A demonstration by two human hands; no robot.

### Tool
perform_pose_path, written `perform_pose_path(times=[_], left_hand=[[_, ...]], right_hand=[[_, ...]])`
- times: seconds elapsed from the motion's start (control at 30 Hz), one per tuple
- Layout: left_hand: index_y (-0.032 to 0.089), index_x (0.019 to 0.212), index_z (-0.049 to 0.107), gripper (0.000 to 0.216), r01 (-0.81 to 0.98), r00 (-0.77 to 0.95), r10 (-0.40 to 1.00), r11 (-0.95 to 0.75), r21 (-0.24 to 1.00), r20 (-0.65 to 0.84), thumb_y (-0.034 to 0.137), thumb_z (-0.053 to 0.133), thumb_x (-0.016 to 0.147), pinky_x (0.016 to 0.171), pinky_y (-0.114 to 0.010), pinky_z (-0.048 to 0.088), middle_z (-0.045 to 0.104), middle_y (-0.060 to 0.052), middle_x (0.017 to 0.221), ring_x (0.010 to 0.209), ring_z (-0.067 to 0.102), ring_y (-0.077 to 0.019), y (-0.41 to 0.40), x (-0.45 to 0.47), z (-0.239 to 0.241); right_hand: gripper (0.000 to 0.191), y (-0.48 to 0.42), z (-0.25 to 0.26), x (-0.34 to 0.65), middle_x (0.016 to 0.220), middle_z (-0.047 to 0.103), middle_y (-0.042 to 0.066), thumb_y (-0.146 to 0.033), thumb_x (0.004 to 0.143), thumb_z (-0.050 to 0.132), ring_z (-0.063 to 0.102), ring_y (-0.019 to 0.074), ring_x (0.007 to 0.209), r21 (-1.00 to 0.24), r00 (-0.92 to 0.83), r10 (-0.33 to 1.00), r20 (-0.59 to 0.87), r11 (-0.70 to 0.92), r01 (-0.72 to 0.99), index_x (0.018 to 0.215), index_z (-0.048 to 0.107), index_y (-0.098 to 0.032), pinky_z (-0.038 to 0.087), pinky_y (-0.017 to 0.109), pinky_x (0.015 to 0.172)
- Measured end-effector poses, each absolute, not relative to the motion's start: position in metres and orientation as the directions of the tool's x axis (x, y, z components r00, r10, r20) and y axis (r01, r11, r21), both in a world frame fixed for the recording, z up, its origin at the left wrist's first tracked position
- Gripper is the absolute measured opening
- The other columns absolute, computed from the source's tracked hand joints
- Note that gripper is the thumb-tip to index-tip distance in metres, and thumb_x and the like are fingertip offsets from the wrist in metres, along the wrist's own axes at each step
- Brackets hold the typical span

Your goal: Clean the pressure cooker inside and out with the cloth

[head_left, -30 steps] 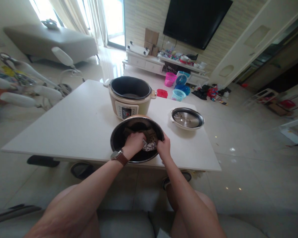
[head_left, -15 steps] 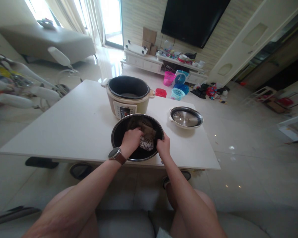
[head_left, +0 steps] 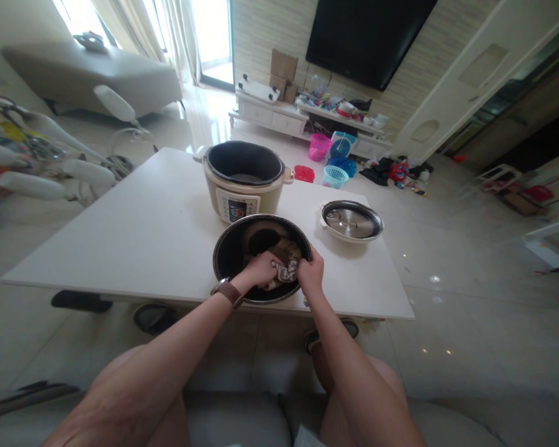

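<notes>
A dark round inner pot (head_left: 228, 257) is tilted toward me near the front of the white table. Inside it, my left hand (head_left: 262, 268), with a watch on the wrist, is closed on a brown and white patterned cloth (head_left: 286, 267) against the pot's inner wall. My right hand (head_left: 311, 271) grips the pot's right rim, thumb over the edge. Right behind the pot stands the cream electric pressure cooker (head_left: 242, 180), its lid off and its dark inside showing. The cooker's lid (head_left: 352, 221) lies upside down to the right, metal side up.
The white table (head_left: 121, 223) extends to the left. Beyond it are a pink basket (head_left: 319, 147), a light blue basket (head_left: 335, 177) and a low TV cabinet (head_left: 270, 115). At the far left several white-handled objects (head_left: 116, 102) stand close to the table.
My left hand has moved with the cloth to the right and slightly down inside the pot. The right hand keeps its hold on the rim.
</notes>
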State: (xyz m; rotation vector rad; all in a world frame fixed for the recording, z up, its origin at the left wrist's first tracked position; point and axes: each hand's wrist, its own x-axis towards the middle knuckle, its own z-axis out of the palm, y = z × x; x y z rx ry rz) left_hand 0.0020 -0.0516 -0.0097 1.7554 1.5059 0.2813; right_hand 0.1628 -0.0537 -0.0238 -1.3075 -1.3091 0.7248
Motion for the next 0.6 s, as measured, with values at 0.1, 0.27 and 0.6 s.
perform_pose_path(times=[0.1,0.27,0.6], left_hand=[[0.026,0.105,0.087,0.037,0.824,0.303,0.884,-0.056,0.563,-0.356,0.008,0.062,0.086,0.095,-0.031,0.058,0.084,-0.009,0.11,0.11,0.078,-0.026,-0.055,-0.005,-0.002],[0.014,0.103,0.085,0.029,0.968,0.209,0.93,-0.153,0.198,-0.302,0.01,0.058,0.091,0.096,-0.045,0.06,0.08,-0.023,0.113,0.115,0.076,-0.038,-0.065,-0.017,0.004],[0.019,0.113,0.083,0.035,0.962,0.2,0.915,-0.114,0.25,-0.352,0.01,0.058,0.091,0.099,-0.043,0.058,0.079,-0.019,0.122,0.118,0.075,-0.0356,-0.061,-0.019,0.0]], right_hand=[[0.056,-0.053,-0.026,0.165,0.101,0.082,0.005,-0.019,0.065,0.046,0.072,0.0277,0.108,-0.942,0.225,0.94,0.257,0.192,0.274,0.108,0.082,-0.018,0.055,0.045,0.109],[0.057,-0.051,-0.028,0.166,0.105,0.082,0.004,-0.017,0.064,0.046,0.071,0.0275,0.114,-0.939,0.22,0.94,0.259,0.192,0.285,0.109,0.082,-0.018,0.052,0.045,0.114],[0.051,-0.052,-0.039,0.161,0.105,0.081,0.003,-0.018,0.061,0.047,0.071,0.0273,0.113,-0.96,0.189,0.964,0.188,0.139,0.244,0.101,0.079,-0.02,0.053,0.043,0.11]])
